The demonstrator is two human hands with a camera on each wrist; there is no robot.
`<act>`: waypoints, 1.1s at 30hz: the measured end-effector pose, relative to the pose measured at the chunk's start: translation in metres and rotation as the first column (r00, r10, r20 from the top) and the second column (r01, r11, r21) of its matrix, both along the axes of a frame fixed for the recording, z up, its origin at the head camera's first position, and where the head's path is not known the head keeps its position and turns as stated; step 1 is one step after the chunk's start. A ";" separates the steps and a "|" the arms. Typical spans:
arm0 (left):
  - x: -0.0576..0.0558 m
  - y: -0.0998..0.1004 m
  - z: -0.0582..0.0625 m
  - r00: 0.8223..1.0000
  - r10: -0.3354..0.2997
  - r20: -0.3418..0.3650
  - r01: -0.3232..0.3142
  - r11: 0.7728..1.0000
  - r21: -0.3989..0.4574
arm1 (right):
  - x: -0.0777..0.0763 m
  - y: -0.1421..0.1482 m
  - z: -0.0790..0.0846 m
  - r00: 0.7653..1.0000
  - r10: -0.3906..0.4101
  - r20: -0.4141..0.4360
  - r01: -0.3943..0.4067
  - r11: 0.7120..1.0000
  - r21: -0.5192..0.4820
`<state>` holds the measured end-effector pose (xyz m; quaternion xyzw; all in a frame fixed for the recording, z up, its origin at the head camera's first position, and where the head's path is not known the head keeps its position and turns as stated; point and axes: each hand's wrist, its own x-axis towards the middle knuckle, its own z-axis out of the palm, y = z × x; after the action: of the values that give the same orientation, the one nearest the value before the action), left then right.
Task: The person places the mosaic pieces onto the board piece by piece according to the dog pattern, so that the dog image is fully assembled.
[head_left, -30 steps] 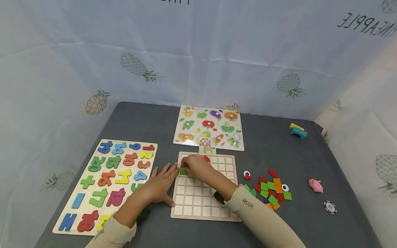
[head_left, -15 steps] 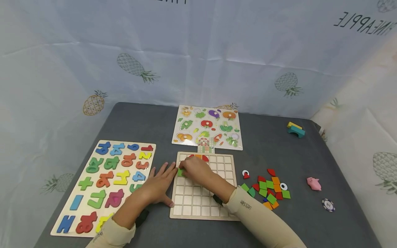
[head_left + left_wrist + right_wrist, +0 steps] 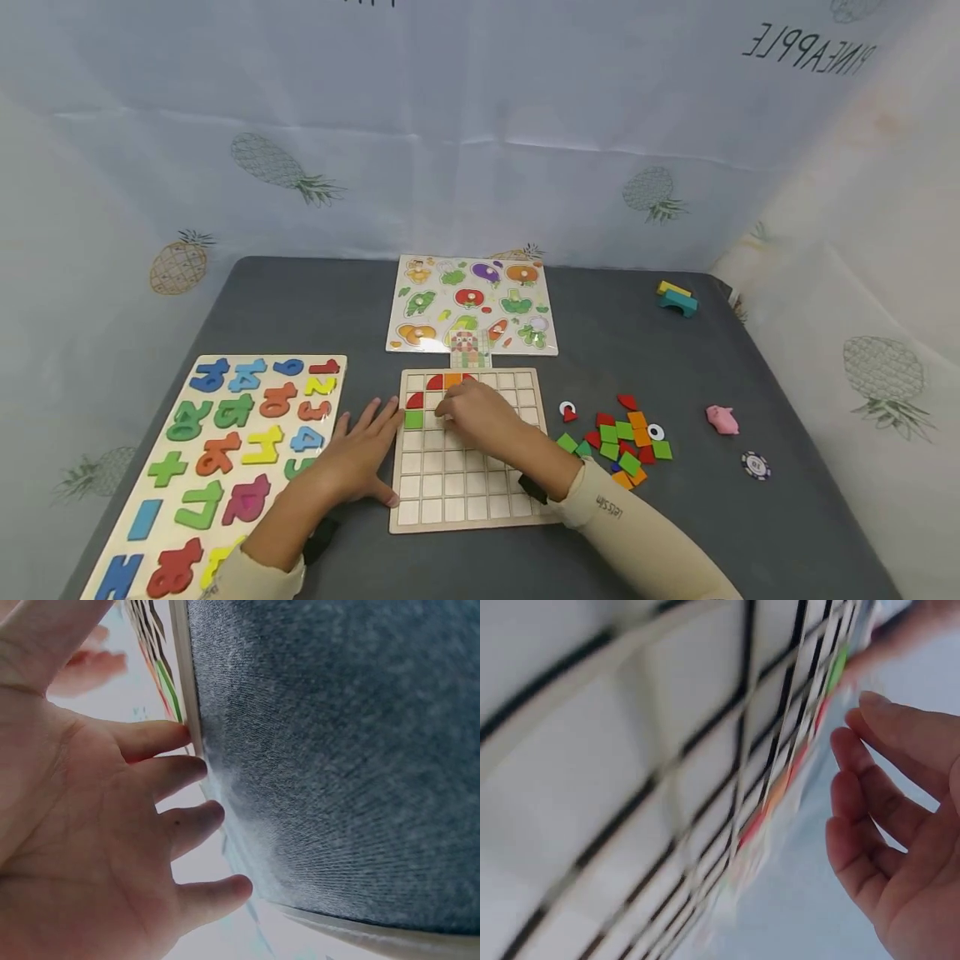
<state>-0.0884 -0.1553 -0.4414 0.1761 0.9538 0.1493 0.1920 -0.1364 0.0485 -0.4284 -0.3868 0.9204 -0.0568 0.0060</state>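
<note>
A wooden grid board (image 3: 444, 485) lies in the middle of the table. In its upper left sit a green square tile (image 3: 414, 419), a red quarter-round tile (image 3: 415, 401) and, in the top row, an orange square (image 3: 452, 381) between two red quarter-rounds. My left hand (image 3: 351, 462) rests along the board's left edge, fingers spread and thumb near the lower corner. Over the upper middle of the grid is my right hand (image 3: 480, 421). Its fingers (image 3: 855, 787) are loosely bent with nothing between them in the right wrist view. A small pattern card (image 3: 471, 350) lies just behind the board.
Loose red, green and orange tiles (image 3: 628, 463) lie right of the board. A number puzzle (image 3: 247, 387) is at left, a vegetable puzzle (image 3: 442, 317) behind. Farther right are a pink pig (image 3: 722, 419), a poker chip (image 3: 755, 466) and a teal arch block (image 3: 678, 302).
My right hand has left the green tile and moved right across the board, uncovering the green tile and the red quarter-round above it. The head view has shifted right; the left hand keeps its place.
</note>
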 end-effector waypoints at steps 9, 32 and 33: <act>0.009 -0.018 0.002 0.999 0.042 0.009 -0.042 0.999 0.025 | -0.013 0.104 0.005 0.927 -0.369 0.063 0.372 0.928 -0.032; 0.002 -0.002 0.001 1.000 -0.025 0.006 0.026 1.000 -0.006 | -0.008 0.219 0.003 0.750 -0.613 0.247 0.607 0.787 0.109; 0.001 -0.002 0.000 1.000 -0.028 0.003 0.028 1.000 -0.007 | -0.010 0.218 0.003 0.758 -0.608 0.237 0.603 0.791 0.100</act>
<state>-0.0870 -0.1571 -0.4410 0.1885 0.9515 0.1437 0.1961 -0.1464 0.2662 -0.4252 -0.0580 0.9875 -0.0972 0.1096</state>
